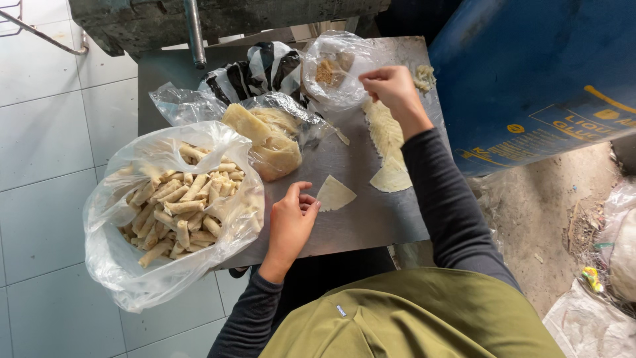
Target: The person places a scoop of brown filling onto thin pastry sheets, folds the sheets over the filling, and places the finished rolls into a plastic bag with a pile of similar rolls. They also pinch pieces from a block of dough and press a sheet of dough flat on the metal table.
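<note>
The left hand lies flat on the metal table, fingers loose and open, tips touching a small wrapper. The right hand is pinched shut at a bag of filling. Bare table lies past the wrapper, up to the edge.
</note>
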`<state>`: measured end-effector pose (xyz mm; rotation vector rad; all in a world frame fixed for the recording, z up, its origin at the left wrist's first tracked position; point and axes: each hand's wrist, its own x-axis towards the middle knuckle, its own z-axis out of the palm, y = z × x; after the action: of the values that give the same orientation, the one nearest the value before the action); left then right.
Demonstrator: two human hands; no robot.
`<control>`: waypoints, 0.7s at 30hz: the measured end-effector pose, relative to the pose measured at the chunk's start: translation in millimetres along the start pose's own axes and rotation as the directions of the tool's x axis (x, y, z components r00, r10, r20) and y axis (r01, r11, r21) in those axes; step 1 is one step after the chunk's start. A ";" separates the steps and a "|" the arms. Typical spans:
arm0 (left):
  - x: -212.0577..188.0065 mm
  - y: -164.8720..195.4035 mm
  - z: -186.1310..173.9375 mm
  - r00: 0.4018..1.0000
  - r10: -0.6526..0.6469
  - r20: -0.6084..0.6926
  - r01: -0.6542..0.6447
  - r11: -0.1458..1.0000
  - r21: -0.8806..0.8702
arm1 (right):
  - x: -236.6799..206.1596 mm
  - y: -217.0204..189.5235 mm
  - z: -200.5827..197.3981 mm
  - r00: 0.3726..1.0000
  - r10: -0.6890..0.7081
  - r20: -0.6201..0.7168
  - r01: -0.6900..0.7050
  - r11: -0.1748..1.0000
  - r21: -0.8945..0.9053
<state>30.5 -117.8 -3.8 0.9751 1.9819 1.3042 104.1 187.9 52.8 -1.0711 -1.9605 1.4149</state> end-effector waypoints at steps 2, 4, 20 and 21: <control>-0.7 -0.2 0.9 1.000 0.009 -0.005 -0.009 1.000 0.017 | -15.6 7.1 -15.0 0.999 0.009 0.035 -0.010 1.000 0.015; -0.9 -1.6 2.3 0.999 0.037 -0.018 -0.036 0.998 0.057 | -36.5 17.5 -29.4 0.998 0.004 0.067 -0.007 0.999 0.043; 3.4 -10.6 6.3 0.997 0.007 -0.071 -0.011 0.999 -0.045 | -187.5 98.4 -3.7 0.967 -0.008 0.255 0.015 0.999 -0.028; 3.2 -10.7 6.2 0.998 0.007 -0.068 -0.010 0.999 -0.051 | -191.5 97.3 -0.1 0.971 -0.092 0.223 0.116 0.989 -0.096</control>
<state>30.7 -114.7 -16.1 0.9276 1.9861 1.4025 243.5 46.0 -28.3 -0.8745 -2.2373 1.4343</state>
